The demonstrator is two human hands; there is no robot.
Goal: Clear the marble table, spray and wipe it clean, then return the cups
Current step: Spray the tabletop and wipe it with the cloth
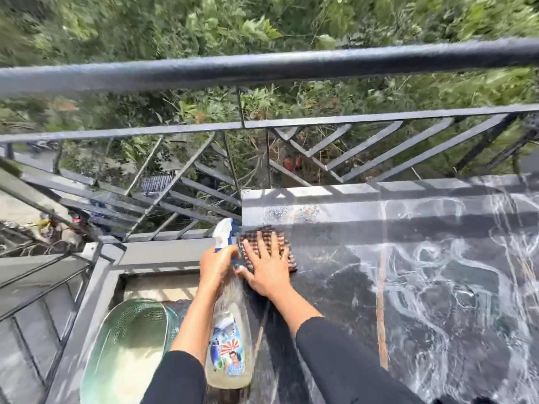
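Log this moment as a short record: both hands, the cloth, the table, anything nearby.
Left hand: grips clear plastic spray bottle with white-and-blue trigger
Right hand: presses flat on brown checked cloth
Cloth: on black white-veined marble table, near its left edge
Nearby: green mesh basket, grey metal railing

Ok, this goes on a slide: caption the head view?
Right hand presses a checked cloth on the marble table while the left hand grips a spray bottle.
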